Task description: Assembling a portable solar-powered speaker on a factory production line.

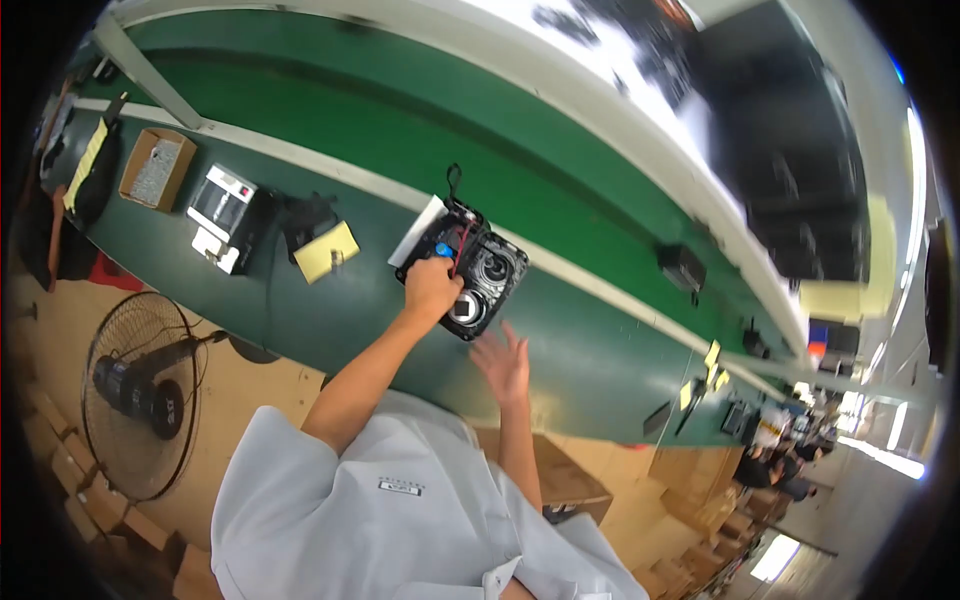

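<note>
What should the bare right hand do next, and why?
Probably bring the bare, open right hand onto the rectangular black housing with two round, speaker-like parts, to steady it: only the bare left hand seems on it, near thin red wires, while the right looks empty.

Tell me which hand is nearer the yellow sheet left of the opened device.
Left. The left hand is on the device, right of the sheet; the right hand is farther right.
</note>
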A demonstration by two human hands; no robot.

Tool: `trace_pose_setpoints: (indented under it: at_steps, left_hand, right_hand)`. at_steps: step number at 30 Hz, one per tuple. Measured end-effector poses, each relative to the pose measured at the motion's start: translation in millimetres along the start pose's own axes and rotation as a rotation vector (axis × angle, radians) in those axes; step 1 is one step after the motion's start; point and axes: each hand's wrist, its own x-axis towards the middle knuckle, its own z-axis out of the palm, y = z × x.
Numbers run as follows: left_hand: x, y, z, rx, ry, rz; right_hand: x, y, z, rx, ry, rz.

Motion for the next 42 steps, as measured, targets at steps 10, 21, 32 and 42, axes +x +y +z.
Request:
trace_pose_setpoints:
  at_steps: [10,21,32,42]
  left_hand:
    - [-128.9,27.4,142.7,0.128,-0.366,0.102]
    - [-114.4,30.7,116.6,0.014,-0.302,0.496]
    - [-62.9,44.3,127.7,0.339,-0.431,1.17]
    - [-25.9,6.6,124.8,-0.11,-0.391,0.844]
  right_hand:
    - [-57.5,-3.4,-100.2,0.279,-0.011,-0.016]
    - [-87.2,-29.3,-116.0,0.447,0.198,-0.247]
    - [-71.8,-30.1,-63.3,0.224,0.308,-0.284]
    - [-51.3,-18.0,-30.6,-0.162,0.722,-0.43]
